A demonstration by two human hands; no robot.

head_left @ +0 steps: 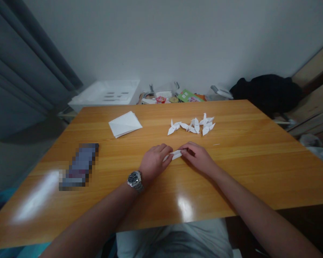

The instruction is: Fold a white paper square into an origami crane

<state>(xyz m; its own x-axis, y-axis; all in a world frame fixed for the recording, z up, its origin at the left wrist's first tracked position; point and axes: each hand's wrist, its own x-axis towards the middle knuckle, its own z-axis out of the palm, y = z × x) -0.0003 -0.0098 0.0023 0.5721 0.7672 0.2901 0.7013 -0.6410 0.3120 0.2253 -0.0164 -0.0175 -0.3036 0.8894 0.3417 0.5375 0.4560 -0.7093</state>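
Observation:
Between my two hands, just over the middle of the wooden table [118, 200], is a narrow folded strip of white paper [177, 154]. My left hand [155, 161], with a metal watch [135, 179] on its wrist, pinches the strip's left end. The fingertips of my right hand [197, 157] close on its right end. Beyond my hands several white origami cranes [195, 125] stand in a loose row. Farther left lies a small stack of white paper sheets [125, 124]. My fingers hide both ends of the strip.
A dark, pixelated phone-like object [82, 165] lies on the table's left side. A thin white sliver [216, 144] rests right of my hands. Past the far edge are a white plastic tray [107, 91], a green booklet [190, 96] and a black cloth heap [266, 93].

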